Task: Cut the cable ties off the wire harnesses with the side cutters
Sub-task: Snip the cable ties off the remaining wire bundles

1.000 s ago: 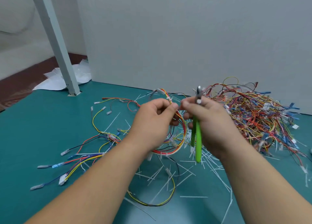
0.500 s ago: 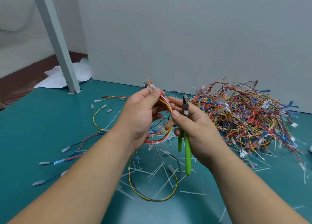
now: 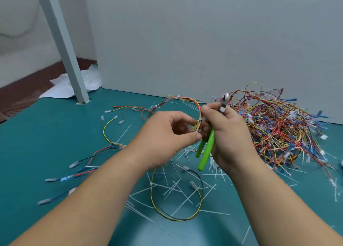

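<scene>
The right hand (image 3: pixel 230 134) is wrapped round the side cutters (image 3: pixel 207 150), fingers curled over the green handles, which stick out below the palm, while the metal head pokes up above the knuckles, clear of the wires. Whether the blades are parted is too small to tell. The left hand (image 3: pixel 167 136) faces it, thumb and fingers pinching a bundled wire harness (image 3: pixel 198 107) that arches up between the two hands; a white cable tie (image 3: pixel 201 120) sits on that bundle just beside the right fingertips. The harness trails left across the green table (image 3: pixel 46 134) and loops down under the wrists. White cut ties (image 3: pixel 178 188) lie strewn beneath the hands. A big tangled pile of harnesses (image 3: pixel 278 130) sits to the right against the grey wall panel (image 3: pixel 185 41). A grey post (image 3: pixel 61 41) stands far left, with crumpled white sheeting (image 3: pixel 59 91) behind it.
</scene>
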Demonstrator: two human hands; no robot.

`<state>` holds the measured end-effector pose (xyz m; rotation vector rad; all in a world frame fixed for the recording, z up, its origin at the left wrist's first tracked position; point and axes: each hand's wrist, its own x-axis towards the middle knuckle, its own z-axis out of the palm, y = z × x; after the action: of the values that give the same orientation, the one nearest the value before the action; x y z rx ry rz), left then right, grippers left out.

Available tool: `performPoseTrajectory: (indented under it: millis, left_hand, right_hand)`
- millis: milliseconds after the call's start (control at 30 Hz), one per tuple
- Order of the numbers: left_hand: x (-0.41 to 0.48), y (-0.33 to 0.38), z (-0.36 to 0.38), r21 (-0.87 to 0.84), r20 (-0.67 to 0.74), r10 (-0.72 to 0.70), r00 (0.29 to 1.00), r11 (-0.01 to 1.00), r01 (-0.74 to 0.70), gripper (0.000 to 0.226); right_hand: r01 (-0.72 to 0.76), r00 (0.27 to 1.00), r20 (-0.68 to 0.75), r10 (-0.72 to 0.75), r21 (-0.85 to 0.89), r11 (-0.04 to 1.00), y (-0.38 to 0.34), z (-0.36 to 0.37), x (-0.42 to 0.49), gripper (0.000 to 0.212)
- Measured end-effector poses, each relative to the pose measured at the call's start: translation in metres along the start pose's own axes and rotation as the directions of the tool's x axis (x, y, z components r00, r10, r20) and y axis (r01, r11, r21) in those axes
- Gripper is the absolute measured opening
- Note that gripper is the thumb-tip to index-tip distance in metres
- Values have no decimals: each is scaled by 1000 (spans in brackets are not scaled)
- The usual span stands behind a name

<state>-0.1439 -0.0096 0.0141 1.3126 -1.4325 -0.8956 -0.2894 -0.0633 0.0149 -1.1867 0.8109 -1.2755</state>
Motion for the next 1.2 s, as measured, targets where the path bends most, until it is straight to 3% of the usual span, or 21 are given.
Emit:
performPoseTrajectory:
  millis: [133,233,333,433,567,633,800,933,1067,1133,1200]
  left_hand:
    - [2,-2,4,0,-97,61,993,998,-61,8]
    - [4,-7,5,-87,-189,53,981,994,-70,11]
    - [6,-13,6,-249,-238,-18,971,968,-43,14]
    - [7,-14,8,-298,-277,-46,960,954,-40,17]
    - [9,-11,11,-351,-327,-57,943,934,-65,19]
    - [10,-8,12,-422,-345,-76,936,903,-82,19]
    - [12,0,10,-584,-264,-106,959,809,-72,19]
    - [11,2,8,-647,-224,-117,967,760,-58,15]
    - [11,-1,4,-732,-169,-150,974,681,-22,14]
    - [10,-4,5,-692,-172,-148,974,722,-12,16]
    - [7,-9,6,-526,-212,-132,968,851,0,23]
  right_hand:
    - [-56,997,66,48,132,990,-8,-2,5,3]
    - [-110,992,75,103,91,990,-5,-7,5,25]
    - [-88,996,7,88,-26,996,2,-12,1,17]
    - [-21,999,-46,15,-131,991,7,-13,-1,18]
    - [1,994,-107,3,33,999,9,-15,-5,20]
    - [-5,998,-65,5,3,1000,12,-16,-8,13]
    - [-71,996,36,77,-150,986,24,-2,-19,33]
    - [-65,998,12,68,-167,984,26,0,-14,32]
    - [-2,995,100,26,-226,974,26,0,-9,22]
    - [-20,999,35,28,-213,977,25,2,-7,11]
    - [-120,992,-53,116,-67,991,22,6,-4,11]
